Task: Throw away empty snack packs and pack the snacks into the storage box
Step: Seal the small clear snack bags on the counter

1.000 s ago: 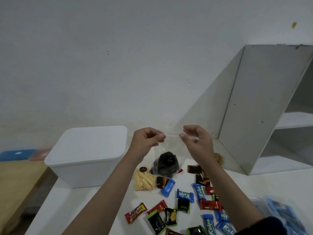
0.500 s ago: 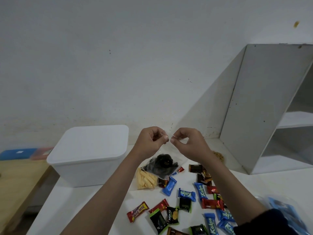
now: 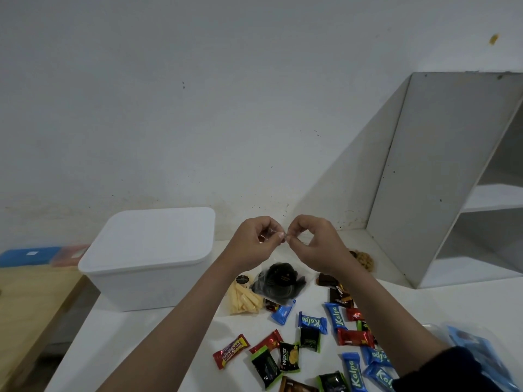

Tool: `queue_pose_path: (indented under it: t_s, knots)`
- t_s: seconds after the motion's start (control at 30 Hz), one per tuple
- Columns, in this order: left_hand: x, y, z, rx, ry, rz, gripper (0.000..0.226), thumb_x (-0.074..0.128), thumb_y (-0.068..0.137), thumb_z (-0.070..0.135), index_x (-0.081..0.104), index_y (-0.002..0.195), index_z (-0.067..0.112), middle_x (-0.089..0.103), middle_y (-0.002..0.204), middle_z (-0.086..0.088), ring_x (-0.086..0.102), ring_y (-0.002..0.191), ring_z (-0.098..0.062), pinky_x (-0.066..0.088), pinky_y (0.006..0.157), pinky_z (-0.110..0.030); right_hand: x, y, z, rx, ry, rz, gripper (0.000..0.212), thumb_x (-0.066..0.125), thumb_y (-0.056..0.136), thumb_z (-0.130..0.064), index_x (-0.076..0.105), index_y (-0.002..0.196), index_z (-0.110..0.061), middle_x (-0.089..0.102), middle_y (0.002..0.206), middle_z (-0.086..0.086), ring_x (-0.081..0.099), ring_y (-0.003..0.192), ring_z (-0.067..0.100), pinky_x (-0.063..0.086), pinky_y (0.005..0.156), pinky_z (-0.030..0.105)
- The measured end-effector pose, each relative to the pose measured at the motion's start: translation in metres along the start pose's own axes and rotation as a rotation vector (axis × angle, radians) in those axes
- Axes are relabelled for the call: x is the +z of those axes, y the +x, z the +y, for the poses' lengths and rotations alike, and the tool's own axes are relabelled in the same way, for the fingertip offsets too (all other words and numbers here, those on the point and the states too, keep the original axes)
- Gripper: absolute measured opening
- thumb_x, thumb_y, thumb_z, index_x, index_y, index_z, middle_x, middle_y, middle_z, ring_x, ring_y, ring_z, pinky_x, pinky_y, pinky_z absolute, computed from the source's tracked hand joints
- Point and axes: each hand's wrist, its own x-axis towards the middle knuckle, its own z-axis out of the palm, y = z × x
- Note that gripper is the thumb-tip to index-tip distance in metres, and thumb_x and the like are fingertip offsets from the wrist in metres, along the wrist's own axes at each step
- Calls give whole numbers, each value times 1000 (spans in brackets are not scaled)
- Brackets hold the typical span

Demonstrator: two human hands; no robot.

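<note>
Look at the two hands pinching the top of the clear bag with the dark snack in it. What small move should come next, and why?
Probably carry the clear bag left to the white storage box and free one hand for its lid. The left hand and right hand pinch the bag's top together, the dark snack hangs inside, so it is not empty, and the box's lid is on.

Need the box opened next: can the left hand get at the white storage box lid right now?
Probably yes for reach: the lid lies unobstructed beside the left hand. But both hands pinch the clear bag; release first.
</note>
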Motion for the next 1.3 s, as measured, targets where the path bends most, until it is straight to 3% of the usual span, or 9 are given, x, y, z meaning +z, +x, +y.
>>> queue_pose_path:
  t_s: [0.07,0.27,0.5,0.73,0.93,1.13,1.3]
  knots:
    - [-1,-2,0,22,55,-10,16,62,87,10,63,77,23,68,75,6,66,81,-24,54,78,-37,2,-2,1,-11,13,1,10,64,81,-9,63,74,-16,63,72,-7,60,75,10,46,71,18]
    - [0,-5,2,94,90,40,18,61,87,9,61,78,24,67,73,8,65,76,-14,52,75,-27,0,-2,-2,-21,30,3,6,63,84,-10,65,80,-11,66,77,-3,59,78,7,37,74,1]
    - [-10,3,-1,-4,-16,77,14,72,81,7,67,70,15,72,74,-6,68,71,-21,55,75,-31,-4,0,-1,40,-69,-15,6,67,84,-22,64,79,-21,64,76,-11,58,74,4,47,67,19]
    - [-11,0,-3,16,42,72,11,73,79,4,70,68,5,70,64,-1,67,64,-13,52,68,-14,2,0,0,42,-96,-14,7,71,81,-16,68,76,-13,68,71,0,60,65,13,50,61,29]
    - [-16,-3,-1,-32,6,-49,7,71,82,10,68,82,4,69,77,-2,65,72,-14,54,75,-29,1,0,2,21,-36,-24,7,74,79,-15,70,76,-10,68,69,2,60,61,12,49,58,22]
    - [-21,-4,-2,-17,61,3,10,64,86,8,64,78,14,65,73,4,63,74,-27,50,69,-29,-10,-4,5,109,94,-51,15,79,73,-27,66,80,-24,67,72,-9,61,67,0,47,60,9]
    - [-22,-5,-1,-24,-12,24,14,59,88,5,62,77,11,65,72,-3,60,71,-19,50,72,-37,-12,-5,6,88,54,-70,10,71,81,-22,65,74,-24,67,73,-10,62,72,3,48,67,14]
